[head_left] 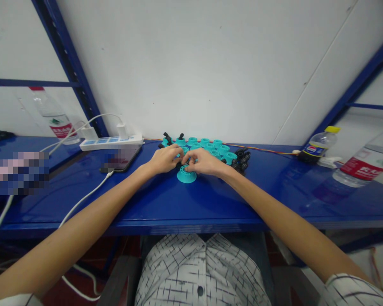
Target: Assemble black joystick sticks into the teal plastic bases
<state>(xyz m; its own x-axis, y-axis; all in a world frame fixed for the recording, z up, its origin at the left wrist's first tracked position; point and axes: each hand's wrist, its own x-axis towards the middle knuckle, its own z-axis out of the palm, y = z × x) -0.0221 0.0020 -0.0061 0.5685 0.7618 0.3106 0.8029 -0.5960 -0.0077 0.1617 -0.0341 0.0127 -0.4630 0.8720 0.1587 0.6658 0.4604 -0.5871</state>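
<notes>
A teal cone-shaped base (187,176) with a ringed top stands upright on the blue table, in front of my fingers. My left hand (167,159) reaches in from the left with its fingers closed. From the right, my right hand (205,161) meets it with bent fingers, pinching just over the top of the base. Dark bits of a small black part show between the fingertips; most of it is hidden. Behind the hands stand several more teal bases (205,141), two of them with black pieces (167,138) on top.
Black parts (241,158) lie piled right of the bases. On the left are a phone (127,158) on its cable, a power strip (110,142) and a water bottle (55,121). A cola bottle (317,146) and a large water bottle (364,163) stand right. A white wall (207,76) rises behind.
</notes>
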